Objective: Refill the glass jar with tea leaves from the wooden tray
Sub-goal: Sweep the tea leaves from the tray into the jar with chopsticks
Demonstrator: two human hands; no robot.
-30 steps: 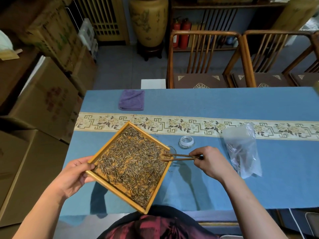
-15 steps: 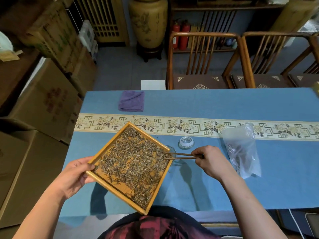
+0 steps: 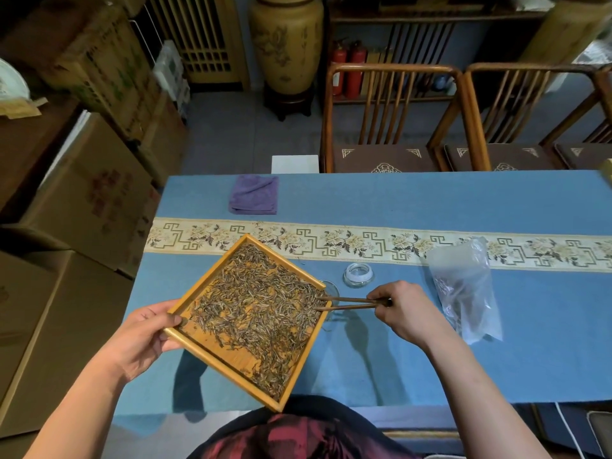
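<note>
My left hand point(image 3: 145, 336) grips the left corner of the wooden tray point(image 3: 231, 369), holding it tilted above the blue table. Dry tea leaves point(image 3: 261, 309) cover most of the tray. My right hand point(image 3: 402, 309) holds wooden tongs point(image 3: 347, 303), whose tips rest in the leaves at the tray's right corner. The glass jar point(image 3: 331, 288) stands on the table just under that corner, mostly hidden by the tray. Its glass lid point(image 3: 358, 275) lies a little behind it.
A clear plastic bag point(image 3: 463, 286) lies to the right of my right hand. A folded purple cloth point(image 3: 254, 194) sits at the far left of the table point(image 3: 430, 200). Wooden chairs point(image 3: 390, 120) stand behind the table and cardboard boxes point(image 3: 82, 193) are stacked on the left.
The tongs have shifted slightly up and right along the tray's right corner, stirring the leaves there. The tray stays held in my left hand at about the same tilt.
</note>
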